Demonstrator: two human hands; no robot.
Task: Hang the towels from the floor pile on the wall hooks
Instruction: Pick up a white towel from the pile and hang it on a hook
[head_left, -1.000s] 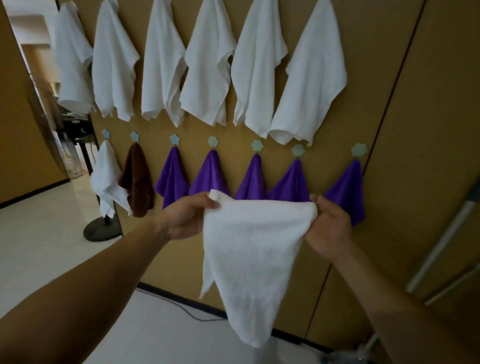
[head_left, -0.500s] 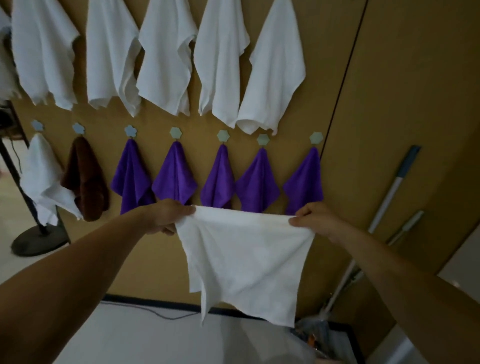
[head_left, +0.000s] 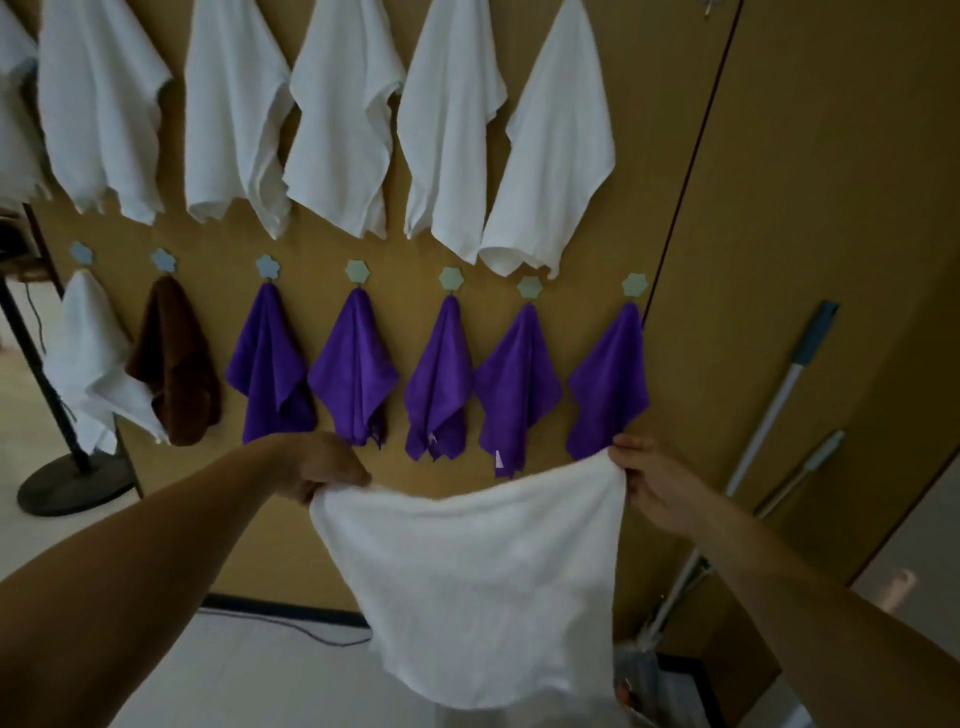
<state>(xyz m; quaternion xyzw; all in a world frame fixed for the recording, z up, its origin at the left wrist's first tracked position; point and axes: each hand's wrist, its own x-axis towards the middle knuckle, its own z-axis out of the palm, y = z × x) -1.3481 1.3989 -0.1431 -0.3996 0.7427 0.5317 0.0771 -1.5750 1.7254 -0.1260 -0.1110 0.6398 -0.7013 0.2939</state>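
I'm facing a tan panelled wall (head_left: 779, 208) in dim light. Pale floor (head_left: 249, 670) below, with a dark skirting strip (head_left: 280, 607) and cable. A round-based stand (head_left: 72, 483) sits left; two long-handled mops (head_left: 769, 415) lean at right.

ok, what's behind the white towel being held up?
Behind the white towel, held by the left hand and right hand: wall panel, baseboard and cable run behind it. Purple towels hang just above. The rest is covered.

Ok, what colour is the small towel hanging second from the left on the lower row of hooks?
Dark brown towel, seen in the head view.
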